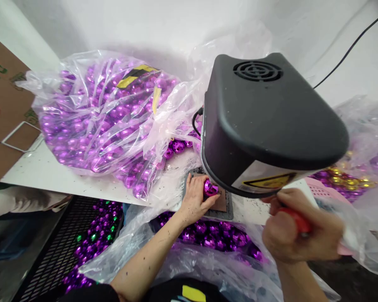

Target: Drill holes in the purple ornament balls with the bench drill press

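My left hand (195,196) rests at the base of a black machine, fingers closed around a shiny purple faceted ball (211,187). Beneath the ball lies a brown pad (219,205) on a grey metal plate (229,209). The black machine housing (271,113) hangs over the plate and hides part of it. Its front carries a yellow warning label, and a round vent sits on top. At the machine's front right, my right hand (302,230) is wrapped around a red lever handle (294,218); this hand looks slightly blurred.
A clear bag (97,117) full of purple balls stands on the white table (91,182). Below is an open plastic bag of purple balls (208,239). A black crate (59,239) holds purple and green balls. Cardboard (6,109) stands left; a pink basket (324,191) right.
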The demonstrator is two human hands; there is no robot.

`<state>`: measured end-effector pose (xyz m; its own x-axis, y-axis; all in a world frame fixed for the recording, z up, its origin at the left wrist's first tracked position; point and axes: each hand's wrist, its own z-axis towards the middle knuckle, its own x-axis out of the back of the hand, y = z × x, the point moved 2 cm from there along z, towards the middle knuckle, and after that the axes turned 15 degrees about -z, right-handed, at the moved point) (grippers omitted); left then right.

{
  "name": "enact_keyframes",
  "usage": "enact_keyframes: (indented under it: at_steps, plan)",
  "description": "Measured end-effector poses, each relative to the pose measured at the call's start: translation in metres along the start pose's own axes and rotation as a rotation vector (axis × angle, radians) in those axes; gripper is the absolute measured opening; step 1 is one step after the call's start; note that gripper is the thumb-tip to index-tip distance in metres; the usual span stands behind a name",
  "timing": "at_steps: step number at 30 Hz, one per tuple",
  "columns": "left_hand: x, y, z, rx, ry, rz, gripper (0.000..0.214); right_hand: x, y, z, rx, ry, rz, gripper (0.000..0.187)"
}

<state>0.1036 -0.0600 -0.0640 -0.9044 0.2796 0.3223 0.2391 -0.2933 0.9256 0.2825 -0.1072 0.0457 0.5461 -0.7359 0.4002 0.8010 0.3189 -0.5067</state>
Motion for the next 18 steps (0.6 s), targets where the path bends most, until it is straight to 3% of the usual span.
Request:
enact_keyframes:
  at_steps: [4, 9, 12, 14, 16, 18]
  plan:
    - [0.002, 0.003, 0.0, -0.017, 0.043, -0.006, 0.037, 0.004, -0.017, 0.053, -0.033, 0.248, -0.078, 0.026]
    - [0.028, 0.02, -0.042, -0.021, -0.028, -0.008, 0.046, -0.006, -0.019, 0.08, -0.104, 0.169, -0.01, 0.035]
    - [0.048, 0.032, -0.079, 0.087, -0.135, 0.099, 0.053, -0.005, -0.018, 0.079, -0.128, 0.126, 0.033, 0.034]
    - [0.059, 0.037, -0.089, 0.139, -0.172, 0.15, 0.064, -0.004, -0.019, 0.078, -0.127, 0.149, 0.045, 0.034]
    - [0.067, 0.037, -0.08, 0.123, -0.17, 0.16, 0.073, -0.004, -0.019, 0.077, -0.134, 0.168, 0.054, 0.034]
    - [0.076, 0.03, -0.049, 0.071, -0.099, 0.16, 0.064, -0.005, -0.019, 0.078, -0.147, 0.158, 0.048, 0.035]
